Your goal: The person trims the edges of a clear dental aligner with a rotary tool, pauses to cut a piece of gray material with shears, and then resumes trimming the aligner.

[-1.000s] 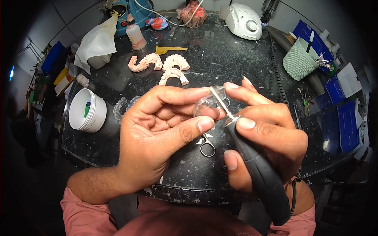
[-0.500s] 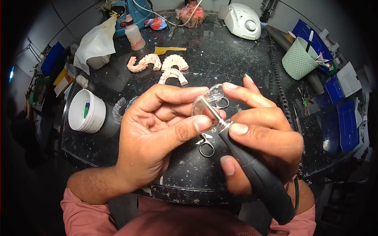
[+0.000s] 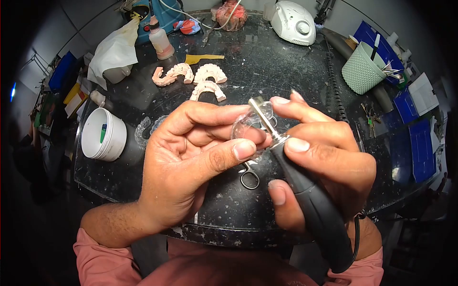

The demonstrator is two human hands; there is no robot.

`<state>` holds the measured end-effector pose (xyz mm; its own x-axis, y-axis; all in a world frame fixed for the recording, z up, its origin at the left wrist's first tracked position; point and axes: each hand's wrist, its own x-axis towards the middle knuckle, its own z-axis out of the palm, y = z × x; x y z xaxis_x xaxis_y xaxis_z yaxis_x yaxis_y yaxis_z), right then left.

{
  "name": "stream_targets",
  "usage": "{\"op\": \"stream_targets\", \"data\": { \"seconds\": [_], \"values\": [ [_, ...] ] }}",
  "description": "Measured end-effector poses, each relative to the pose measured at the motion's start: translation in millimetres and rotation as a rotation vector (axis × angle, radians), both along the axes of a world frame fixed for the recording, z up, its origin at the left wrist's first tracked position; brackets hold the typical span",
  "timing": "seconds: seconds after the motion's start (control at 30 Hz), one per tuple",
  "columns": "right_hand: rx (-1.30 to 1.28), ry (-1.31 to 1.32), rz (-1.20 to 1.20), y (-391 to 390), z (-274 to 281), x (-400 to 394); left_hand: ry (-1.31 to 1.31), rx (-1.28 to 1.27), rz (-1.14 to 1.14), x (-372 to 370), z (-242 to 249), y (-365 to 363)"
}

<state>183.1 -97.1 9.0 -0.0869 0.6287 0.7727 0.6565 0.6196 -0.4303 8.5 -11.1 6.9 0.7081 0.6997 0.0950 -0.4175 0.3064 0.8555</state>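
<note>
My left hand [image 3: 191, 157] pinches a clear plastic dental tray [image 3: 242, 127] between thumb and fingers. My right hand [image 3: 329, 162] is closed round a black rotary handpiece [image 3: 310, 200], its metal bit [image 3: 262, 116] pointing up and left across the tray. The right index fingertip is beside the tray's upper edge. Scissors [image 3: 250, 177] lie on the table behind the hands, partly hidden. Another clear tray [image 3: 144, 131] rests left of my left hand. Beyond the hands sit plaster dental models [image 3: 210, 74].
The black table [image 3: 272, 62] holds a white tub [image 3: 104, 134] at left, a pink-liquid bottle [image 3: 161, 42], a white control box [image 3: 293, 24] and a green basket [image 3: 363, 69] of tools. A coiled cord [image 3: 334, 86] runs down the right side.
The handpiece and my right hand have shifted slightly right. The metal bit now stands over the tray's upper part, its tip higher than before. My left hand has barely moved.
</note>
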Motion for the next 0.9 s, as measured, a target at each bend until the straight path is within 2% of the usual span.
{"op": "stream_targets", "data": {
  "seconds": [0.07, 0.47, 0.9],
  "values": [
    [-0.004, -0.006, 0.07, 0.5, 0.8, 1.9, 0.003, -0.01, 0.007, -0.3, 0.5, 0.3],
    [0.001, -0.022, 0.012, -0.6, 2.3, -1.2, -0.017, -0.028, -0.016, -1.0, -0.1, 0.4],
    [0.025, -0.017, 0.004, 1.8, -1.3, -1.1, 0.071, -0.078, -0.019, -2.1, 2.4, -0.2]
  ]
}}
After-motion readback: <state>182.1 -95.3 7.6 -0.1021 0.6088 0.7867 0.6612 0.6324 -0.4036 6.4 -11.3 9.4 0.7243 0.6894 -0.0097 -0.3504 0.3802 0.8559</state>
